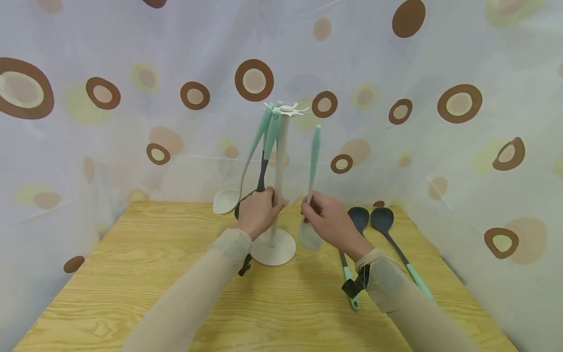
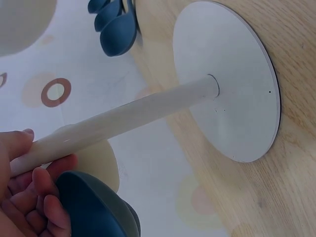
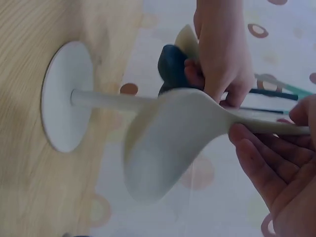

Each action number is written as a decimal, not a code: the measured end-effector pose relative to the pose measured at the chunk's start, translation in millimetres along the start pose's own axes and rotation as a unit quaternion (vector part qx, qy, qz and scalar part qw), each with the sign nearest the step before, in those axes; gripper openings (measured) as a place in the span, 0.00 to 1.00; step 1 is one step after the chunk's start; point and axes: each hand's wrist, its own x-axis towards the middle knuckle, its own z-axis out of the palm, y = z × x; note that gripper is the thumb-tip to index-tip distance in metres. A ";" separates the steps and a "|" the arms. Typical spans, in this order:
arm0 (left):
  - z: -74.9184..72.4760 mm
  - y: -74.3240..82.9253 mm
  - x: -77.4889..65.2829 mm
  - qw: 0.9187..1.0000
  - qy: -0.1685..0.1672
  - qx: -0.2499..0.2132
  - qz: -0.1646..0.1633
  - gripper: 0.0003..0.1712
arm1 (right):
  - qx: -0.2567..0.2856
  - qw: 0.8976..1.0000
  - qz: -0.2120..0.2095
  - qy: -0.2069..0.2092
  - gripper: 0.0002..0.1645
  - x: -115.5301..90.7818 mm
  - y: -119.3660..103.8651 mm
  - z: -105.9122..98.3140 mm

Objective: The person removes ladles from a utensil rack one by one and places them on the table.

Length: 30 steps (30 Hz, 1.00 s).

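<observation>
Hands (image 1: 258, 211) (image 1: 335, 224), left round pole (image 1: 281, 161), right round utensil (image 1: 314, 161), above wood-grain table (image 1: 264, 313), before spotted backdrop (image 1: 281, 39)

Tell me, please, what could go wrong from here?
The utensil stand might tip if the left hand lets go, since the hanging mint-handled utensils are bunched on one side.
The white-headed utensil could twist or slip, as the right hand pinches it low, close to its head.

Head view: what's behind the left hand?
Above the left hand, a dark utensil neck shows; at its left, a sliver of dark bowl. The rest of that bowl and part of the white pole are covered.
</observation>
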 end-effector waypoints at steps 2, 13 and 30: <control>0.5 -0.3 -0.4 1.000 -0.005 -0.003 -0.002 0.18 | -0.007 1.000 -0.001 -0.018 0.11 -3.4 7.9 -3.1; 0.9 0.2 -2.4 1.000 -0.003 -0.009 -0.003 0.18 | -0.113 0.991 -0.012 -0.069 0.06 -15.8 37.1 -7.4; 2.1 0.2 -2.4 1.000 -0.009 -0.007 -0.004 0.17 | -0.329 0.926 -0.155 -0.101 0.16 -32.6 85.2 21.8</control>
